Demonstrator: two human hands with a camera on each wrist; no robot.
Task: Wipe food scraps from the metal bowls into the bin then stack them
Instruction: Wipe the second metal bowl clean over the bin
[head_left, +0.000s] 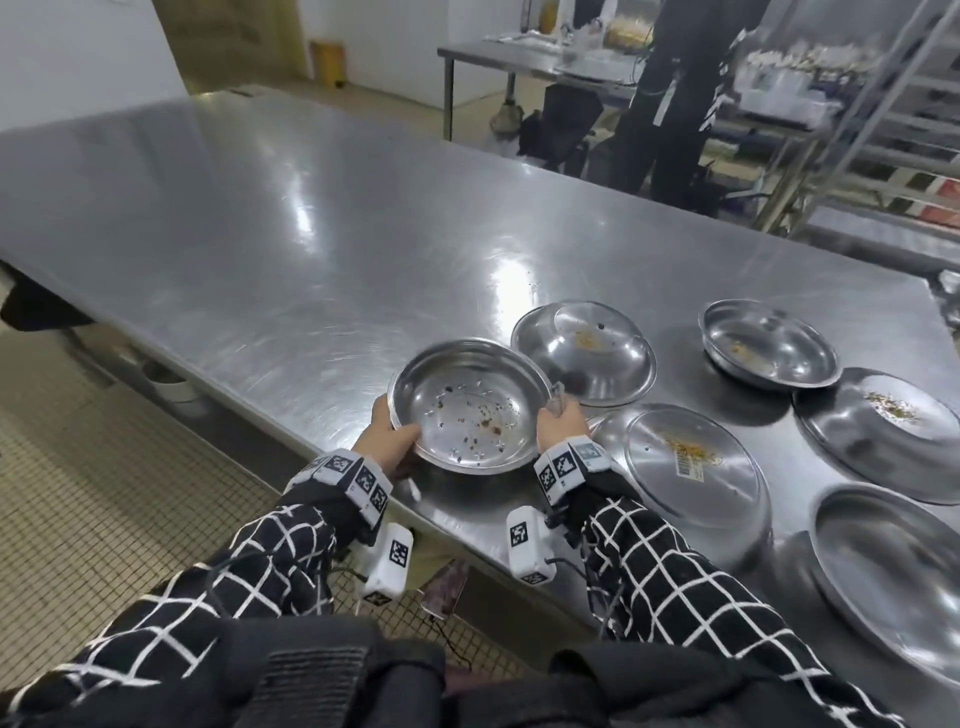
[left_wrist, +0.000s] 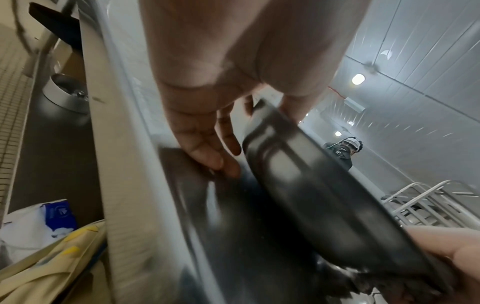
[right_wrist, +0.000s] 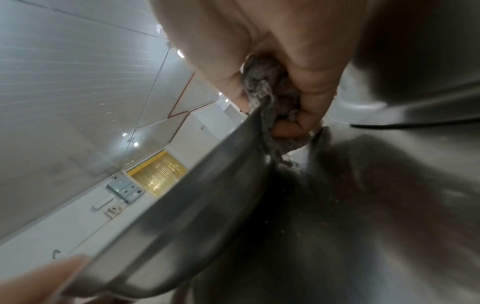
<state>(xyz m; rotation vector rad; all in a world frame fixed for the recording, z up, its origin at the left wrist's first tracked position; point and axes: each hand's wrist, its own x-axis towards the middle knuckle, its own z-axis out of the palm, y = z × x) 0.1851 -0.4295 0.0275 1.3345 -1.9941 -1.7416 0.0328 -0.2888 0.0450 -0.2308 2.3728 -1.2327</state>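
Observation:
A metal bowl (head_left: 470, 405) with dark food specks inside sits between both my hands near the table's front edge. My left hand (head_left: 392, 431) grips its left rim, thumb inside and fingers (left_wrist: 207, 156) beneath. My right hand (head_left: 561, 423) grips the right rim and also clutches a crumpled grey cloth (right_wrist: 265, 96) against it. In the left wrist view the bowl's underside (left_wrist: 311, 185) is tilted, clear of the tabletop. Several more metal bowls lie to the right, some upside down with yellow scraps (head_left: 584, 351) (head_left: 696, 467), one upright (head_left: 769, 343). No bin is clearly in view.
The steel table (head_left: 260, 234) stretches far to the left and back. A person in black (head_left: 670, 93) stands beyond it beside a metal rack (head_left: 883, 130). Under the table edge are a round metal vessel (left_wrist: 64, 96) and a white and blue bag (left_wrist: 39, 222).

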